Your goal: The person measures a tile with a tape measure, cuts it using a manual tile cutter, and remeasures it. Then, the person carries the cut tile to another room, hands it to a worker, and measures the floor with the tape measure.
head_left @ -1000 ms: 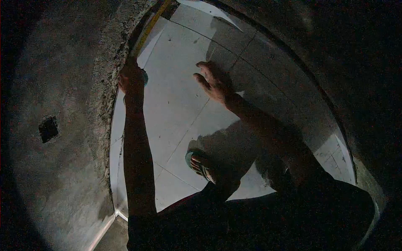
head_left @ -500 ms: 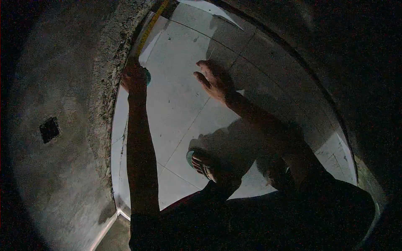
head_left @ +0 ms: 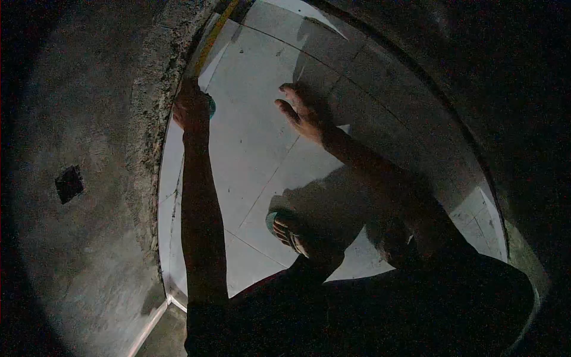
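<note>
At the foot of the rough wall, my left hand (head_left: 190, 110) is closed around a tape measure (head_left: 212, 107), whose teal case shows past the fingers. A yellow tape blade (head_left: 215, 38) runs from that hand along the wall base to the top of the view. My right hand (head_left: 302, 113) is held over the tiled floor (head_left: 256, 154), thumb and fingers apart, nothing in it. Whether it touches the tiles I cannot tell in this dim light.
A rough cement wall (head_left: 89, 119) with a dark square hole (head_left: 69, 184) stands on the left. My sandalled foot (head_left: 288, 232) rests on the tiles below my right hand. Darkness hides much of the right side, where another wall (head_left: 476, 89) borders the floor.
Almost nothing differs. The view has shifted very slightly, and both hands keep their places and grips.
</note>
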{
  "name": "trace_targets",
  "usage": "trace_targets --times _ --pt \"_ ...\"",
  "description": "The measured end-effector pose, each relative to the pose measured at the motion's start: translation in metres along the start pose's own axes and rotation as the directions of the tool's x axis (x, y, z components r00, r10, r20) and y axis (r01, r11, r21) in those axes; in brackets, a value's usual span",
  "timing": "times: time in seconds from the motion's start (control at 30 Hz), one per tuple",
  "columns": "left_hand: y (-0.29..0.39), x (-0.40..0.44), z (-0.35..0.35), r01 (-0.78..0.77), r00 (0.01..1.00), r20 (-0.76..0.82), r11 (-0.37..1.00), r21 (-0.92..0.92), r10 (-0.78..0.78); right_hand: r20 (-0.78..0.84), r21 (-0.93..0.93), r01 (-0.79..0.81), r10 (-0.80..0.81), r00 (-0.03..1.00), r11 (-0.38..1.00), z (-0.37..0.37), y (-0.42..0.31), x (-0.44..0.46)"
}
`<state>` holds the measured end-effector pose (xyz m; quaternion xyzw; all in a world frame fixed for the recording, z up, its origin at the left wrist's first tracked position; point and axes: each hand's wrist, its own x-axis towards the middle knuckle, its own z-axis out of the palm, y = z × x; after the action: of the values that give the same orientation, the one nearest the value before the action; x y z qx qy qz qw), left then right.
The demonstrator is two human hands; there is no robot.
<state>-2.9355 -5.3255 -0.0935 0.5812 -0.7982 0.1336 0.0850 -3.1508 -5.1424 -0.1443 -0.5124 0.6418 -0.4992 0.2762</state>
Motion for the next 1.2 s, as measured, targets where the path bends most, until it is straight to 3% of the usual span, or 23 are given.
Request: trace_targets --times 0.07,0.13,0.27,0.37,0.6,0.67,0.77,0.87,0.93,0.97,1.03,1.07,1.13,1.2 --pt "0.011 0.002 -0.014 0.076 0.991 0.115 0.993 -0.09 -0.065 -0.029 -0.131 0.112 -0.116 0.993 0.985 0.0 0.002 0.001" --pt "0.007 0.007 -0.008 -0.06 0.995 0.08 0.998 -0.01 0.061 -0.024 -0.12 0.103 -0.107 0.994 0.987 0.0 0.003 0.0" --pt "-0.011 0.007 0.016 -0.134 0.991 -0.026 0.991 -0.023 0.133 -0.08 -0.138 0.151 -0.163 0.983 0.979 0.002 0.005 0.001" --pt "0.001 0.008 -0.001 -0.043 0.992 0.116 0.997 -0.059 0.05 -0.054 -0.118 0.135 -0.142 0.988 0.984 0.002 0.005 0.001" --pt "0.001 0.008 0.001 -0.076 0.995 0.057 0.997 -0.034 0.077 -0.033 -0.115 0.105 -0.109 0.993 0.988 0.002 0.003 0.0" --pt "-0.001 0.007 0.002 -0.046 0.996 0.079 0.997 -0.062 0.051 -0.092 -0.134 0.167 -0.18 0.979 0.977 0.004 0.005 0.001" --pt "0.002 0.007 -0.002 -0.165 0.986 -0.001 0.986 -0.011 0.165 -0.073 -0.142 0.153 -0.164 0.984 0.978 0.0 0.002 0.002" --pt "0.008 0.008 -0.007 -0.078 0.994 0.07 0.995 -0.056 0.081 -0.065 -0.099 0.132 -0.139 0.988 0.986 -0.002 -0.001 0.0" --pt "0.011 0.008 -0.01 -0.001 0.986 0.166 1.0 0.007 0.0 -0.033 -0.107 0.104 -0.108 0.994 0.989 -0.005 -0.003 0.002" --pt "0.005 0.006 0.0 -0.001 0.986 0.165 1.0 0.008 0.0 0.0 -0.115 0.072 -0.072 0.997 0.991 -0.006 -0.003 0.002" --pt "-0.012 0.001 0.027 -0.013 0.999 -0.035 0.986 -0.163 0.008 -0.019 -0.116 0.096 -0.099 0.995 0.989 -0.005 -0.002 0.003" --pt "-0.012 0.002 0.022 -0.013 0.999 -0.035 0.987 -0.16 0.008 -0.034 -0.118 0.116 -0.121 0.992 0.986 -0.003 -0.002 0.002" --pt "-0.003 0.004 0.005 0.022 0.991 0.132 0.983 -0.181 0.002 -0.035 -0.106 0.082 -0.086 0.996 0.991 -0.002 -0.003 0.002" --pt "0.001 0.005 0.003 0.003 0.993 0.117 0.993 -0.117 0.01 -0.035 -0.097 0.047 -0.05 0.998 0.994 -0.001 -0.002 0.002"
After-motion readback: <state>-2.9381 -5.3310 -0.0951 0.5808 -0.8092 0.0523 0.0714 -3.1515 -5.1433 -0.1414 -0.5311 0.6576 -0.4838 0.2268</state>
